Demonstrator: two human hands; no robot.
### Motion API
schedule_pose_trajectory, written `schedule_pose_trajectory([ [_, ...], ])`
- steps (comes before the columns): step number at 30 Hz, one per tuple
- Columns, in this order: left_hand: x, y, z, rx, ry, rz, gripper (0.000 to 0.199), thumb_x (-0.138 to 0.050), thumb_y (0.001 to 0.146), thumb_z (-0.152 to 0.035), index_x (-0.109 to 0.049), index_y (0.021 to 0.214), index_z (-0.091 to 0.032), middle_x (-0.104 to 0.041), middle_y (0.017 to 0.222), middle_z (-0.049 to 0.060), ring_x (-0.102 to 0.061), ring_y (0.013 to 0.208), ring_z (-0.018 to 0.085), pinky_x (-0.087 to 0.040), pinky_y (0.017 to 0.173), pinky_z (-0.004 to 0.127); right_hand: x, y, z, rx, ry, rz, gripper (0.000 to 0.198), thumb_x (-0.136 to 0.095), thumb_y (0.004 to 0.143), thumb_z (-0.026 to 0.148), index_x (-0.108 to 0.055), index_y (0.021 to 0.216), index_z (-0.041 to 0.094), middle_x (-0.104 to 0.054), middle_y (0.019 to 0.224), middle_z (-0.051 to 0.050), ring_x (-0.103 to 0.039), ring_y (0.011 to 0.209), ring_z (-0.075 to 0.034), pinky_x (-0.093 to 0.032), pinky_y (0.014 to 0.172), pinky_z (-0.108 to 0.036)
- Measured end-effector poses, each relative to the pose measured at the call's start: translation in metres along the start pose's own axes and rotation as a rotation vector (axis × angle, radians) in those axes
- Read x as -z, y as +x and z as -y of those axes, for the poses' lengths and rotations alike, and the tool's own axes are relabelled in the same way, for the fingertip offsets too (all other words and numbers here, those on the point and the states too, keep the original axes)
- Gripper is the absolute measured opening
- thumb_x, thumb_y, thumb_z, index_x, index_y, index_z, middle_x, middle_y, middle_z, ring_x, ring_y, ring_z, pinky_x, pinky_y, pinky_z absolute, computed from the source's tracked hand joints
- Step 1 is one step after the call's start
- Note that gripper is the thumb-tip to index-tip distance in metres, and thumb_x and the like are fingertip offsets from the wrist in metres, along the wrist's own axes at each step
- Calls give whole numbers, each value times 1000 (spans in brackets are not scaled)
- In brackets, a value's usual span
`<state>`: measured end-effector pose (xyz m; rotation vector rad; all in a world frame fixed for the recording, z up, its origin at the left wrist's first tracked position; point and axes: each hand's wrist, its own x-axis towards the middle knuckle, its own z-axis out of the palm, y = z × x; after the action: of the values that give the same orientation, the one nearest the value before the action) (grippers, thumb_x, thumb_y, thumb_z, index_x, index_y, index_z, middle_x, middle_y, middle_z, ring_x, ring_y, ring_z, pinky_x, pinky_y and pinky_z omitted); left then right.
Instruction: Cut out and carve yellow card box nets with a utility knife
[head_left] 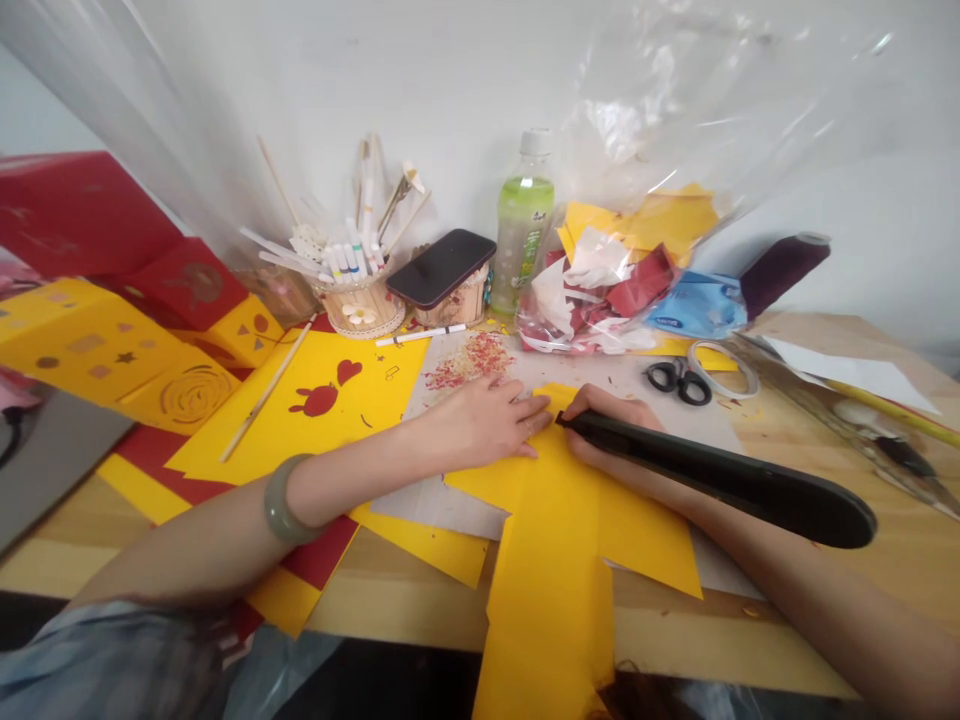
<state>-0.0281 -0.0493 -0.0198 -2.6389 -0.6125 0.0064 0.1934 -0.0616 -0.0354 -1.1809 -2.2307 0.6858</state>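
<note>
My left hand (495, 425) lies palm down with its fingers stretched out, the fingertips pressing on the yellow card (555, 520). This folded card runs from the middle of the table over its front edge. To the right, my right hand (611, 425) is closed around a long black tool (720, 480) with a rounded back end. The tool's narrow tip is over the card, close to my left fingertips; whether it touches the card I cannot tell. Beneath lies a grey sheet (450, 500) strewn with red and yellow scraps (480, 360).
Black scissors (679, 382) and a tape roll (724, 370) lie at right. Behind stand a pen basket (360, 308), a phone (442, 265), a bottle (525, 230) and a clear bag of scraps (600, 290). Red and yellow boxes (150, 340) stand left, near a stick (270, 390).
</note>
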Motion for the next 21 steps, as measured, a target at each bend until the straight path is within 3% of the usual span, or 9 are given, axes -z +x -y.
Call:
schedule_pose_trajectory([
  [11,-3,-1,0,2,11,-29,47,-43,95,-49,-52,128,-16,-54,132,4,-54,99,21,-38,74,35,2,2,-5,18,12,48,6,-54,80,25,-53,86,23,-63,74,1,-56,62,-14,-42,57,-24],
  [16,-3,0,0,6,2,-9,48,-43,94,-49,-52,128,-17,-53,133,4,-54,100,21,-39,75,35,2,3,-1,-23,35,40,8,-54,75,22,-52,82,21,-61,65,2,-51,51,-12,-39,50,-22],
  [21,-2,1,1,0,11,8,47,-43,95,-48,-52,129,-17,-52,135,6,-54,101,21,-38,77,34,2,0,-10,71,36,90,5,-55,82,24,-51,85,22,-59,69,3,-52,57,-11,-40,54,-22],
])
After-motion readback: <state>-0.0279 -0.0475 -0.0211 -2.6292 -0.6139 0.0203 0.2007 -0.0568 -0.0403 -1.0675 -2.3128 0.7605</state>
